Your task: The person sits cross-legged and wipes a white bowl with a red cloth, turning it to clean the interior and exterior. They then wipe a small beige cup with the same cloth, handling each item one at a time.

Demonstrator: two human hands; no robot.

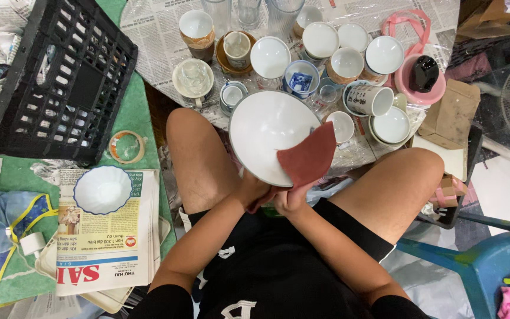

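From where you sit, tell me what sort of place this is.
Probably a home or small-shop packing corner: cups and bowls crowd a newspaper-covered table, beside a black crate and tape roll.

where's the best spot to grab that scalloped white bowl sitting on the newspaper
Probably the wavy rim of the scalloped white bowl, from straight above. It sits upright and empty on the folded newspaper with open space all round, so fingers can pinch the rim or spread across it; the low sides offer little else.

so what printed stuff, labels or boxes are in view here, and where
Folded newspaper: lower left, white and yellow with red and blue blocks, a white scalloped bowl on it.
Newspaper sheets: grey-white, spread under the cups.
Mug with dark characters: white, lying sideways at right.
Cardboard box: plain brown, right.
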